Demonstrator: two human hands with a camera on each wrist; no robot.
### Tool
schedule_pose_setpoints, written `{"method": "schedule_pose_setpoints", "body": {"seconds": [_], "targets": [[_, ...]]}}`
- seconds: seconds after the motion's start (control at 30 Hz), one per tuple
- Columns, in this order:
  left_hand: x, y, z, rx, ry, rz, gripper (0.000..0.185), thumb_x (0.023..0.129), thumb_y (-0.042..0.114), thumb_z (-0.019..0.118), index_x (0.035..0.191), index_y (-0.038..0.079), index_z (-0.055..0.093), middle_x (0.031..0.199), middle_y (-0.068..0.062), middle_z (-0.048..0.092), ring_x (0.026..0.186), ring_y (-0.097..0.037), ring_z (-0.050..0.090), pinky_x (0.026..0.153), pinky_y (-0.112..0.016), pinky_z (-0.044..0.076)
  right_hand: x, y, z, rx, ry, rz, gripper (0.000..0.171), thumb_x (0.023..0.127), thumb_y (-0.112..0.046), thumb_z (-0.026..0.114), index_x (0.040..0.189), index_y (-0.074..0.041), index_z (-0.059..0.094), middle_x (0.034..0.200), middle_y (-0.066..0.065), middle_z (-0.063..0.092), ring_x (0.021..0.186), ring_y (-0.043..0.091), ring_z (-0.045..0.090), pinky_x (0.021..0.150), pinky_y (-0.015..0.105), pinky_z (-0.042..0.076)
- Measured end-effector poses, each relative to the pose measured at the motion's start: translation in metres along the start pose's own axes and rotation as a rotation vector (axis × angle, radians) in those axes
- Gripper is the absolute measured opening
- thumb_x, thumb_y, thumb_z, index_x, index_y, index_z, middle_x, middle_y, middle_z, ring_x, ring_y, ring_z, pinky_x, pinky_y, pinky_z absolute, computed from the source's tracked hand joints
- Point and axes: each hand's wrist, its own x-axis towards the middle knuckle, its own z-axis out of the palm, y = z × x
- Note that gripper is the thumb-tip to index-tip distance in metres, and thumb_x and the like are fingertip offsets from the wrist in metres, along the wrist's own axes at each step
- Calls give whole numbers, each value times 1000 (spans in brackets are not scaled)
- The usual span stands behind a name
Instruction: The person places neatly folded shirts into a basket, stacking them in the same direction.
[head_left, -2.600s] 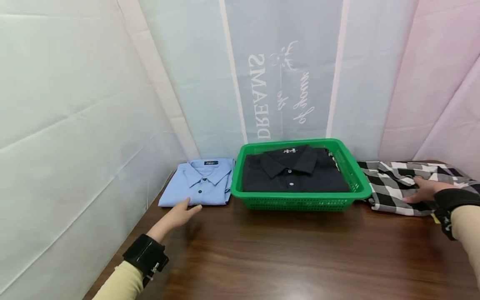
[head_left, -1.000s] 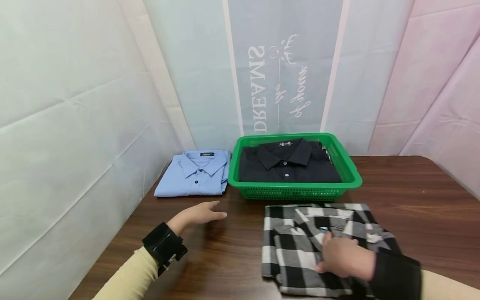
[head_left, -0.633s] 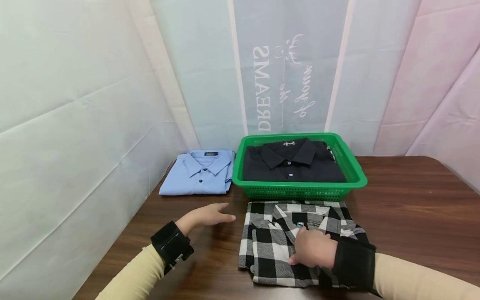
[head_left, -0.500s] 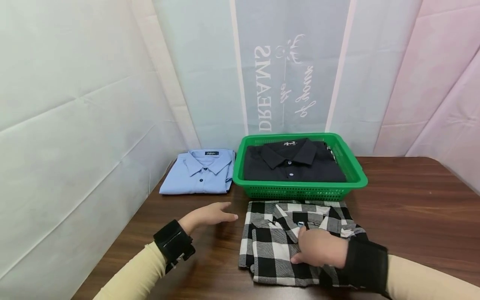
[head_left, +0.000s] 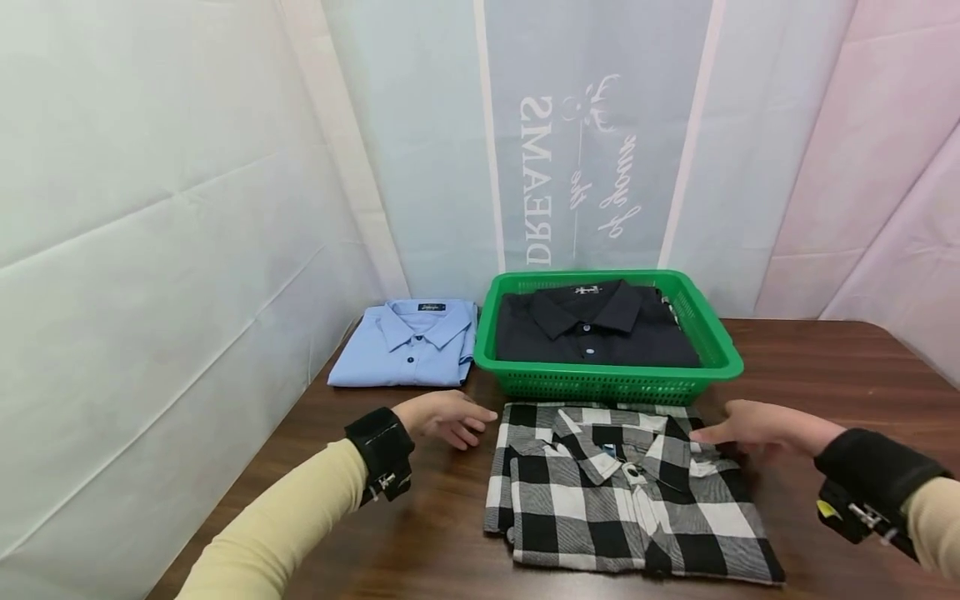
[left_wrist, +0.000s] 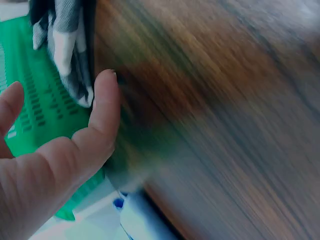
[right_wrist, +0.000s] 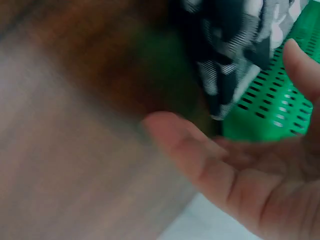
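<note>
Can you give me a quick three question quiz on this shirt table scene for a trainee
1. True or false: the black shirt lies inside the green basket.
2. Which thing sits closest to the left wall? A) the plaid shirt B) the blue shirt C) the green basket
3. Fill in: the left hand and the right hand are at opposite sides of the ______ shirt, on the wooden table.

Key
1. True. It lies folded, collar up, in the basket.
2. B. The blue shirt lies left of the basket, by the wall.
3. Plaid. Neither hand grips it; the fingers look relaxed.
</note>
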Motion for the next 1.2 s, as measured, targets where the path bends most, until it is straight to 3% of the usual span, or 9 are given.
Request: {"method": "schedule_pose_setpoints", "body": {"seconds": [0.07,0.17,0.33,0.43,0.47,0.53,0.57,0.8,1.2], "targets": [[5,1,6,-4,-10,-7,54,89,24,58,132,-5,41,122,-21,55,105,-35,58,85,-43,49,4,7,3,101,-32,-3,106,83,-53,58,128,29,7,113,42,40,95,41,55,70,43,52],[11,4,16,1,-19,-9,52,88,23,59,130,-4,44,120,-20,56,104,-34,58,85,-43,50,8,11,6,234,-82,3,94,87,-48,57,125,26,13,106,42,42,96,44,53,74,43,50],[18,9,30,-11,-9,-42,54,84,18,64,129,-4,44,112,-20,55,95,-31,59,82,-41,51,16,11,12,299,-107,22,85,86,-44,60,126,21,25,62,18,36,51,18,36,56,28,35],[21,12,37,0,-3,-59,54,83,15,66,128,-4,44,118,-22,52,97,-32,57,83,-42,50,21,10,14,342,-115,25,88,85,-42,62,131,20,20,73,26,44,69,34,51,71,38,45],[22,13,38,5,3,-60,54,82,15,66,128,-4,44,119,-22,52,98,-32,57,83,-42,50,23,9,14,346,-119,21,96,85,-42,62,135,21,9,99,38,44,97,45,50,85,47,44],[25,15,41,10,16,-70,53,82,14,67,126,-4,45,120,-21,53,99,-32,57,84,-43,49,26,7,13,337,-124,17,105,86,-42,61,135,21,-8,132,48,7,125,57,11,100,60,25],[27,15,41,12,24,-79,50,82,15,67,124,-4,47,117,-20,56,97,-31,59,84,-42,49,28,6,13,332,-126,18,107,86,-42,60,134,20,-13,134,47,-13,125,58,-5,102,64,16],[40,15,41,0,54,-153,30,83,17,67,105,1,56,86,-9,60,76,-22,57,72,-36,49,38,5,16,233,-93,17,106,85,-46,60,135,22,-3,135,47,-5,125,59,2,101,63,20],[42,15,42,68,58,-141,22,81,16,69,94,4,56,79,-6,61,70,-18,56,64,-30,48,40,11,22,216,-26,-17,110,82,-47,63,134,23,-5,134,47,-6,123,60,1,99,65,18]]}}
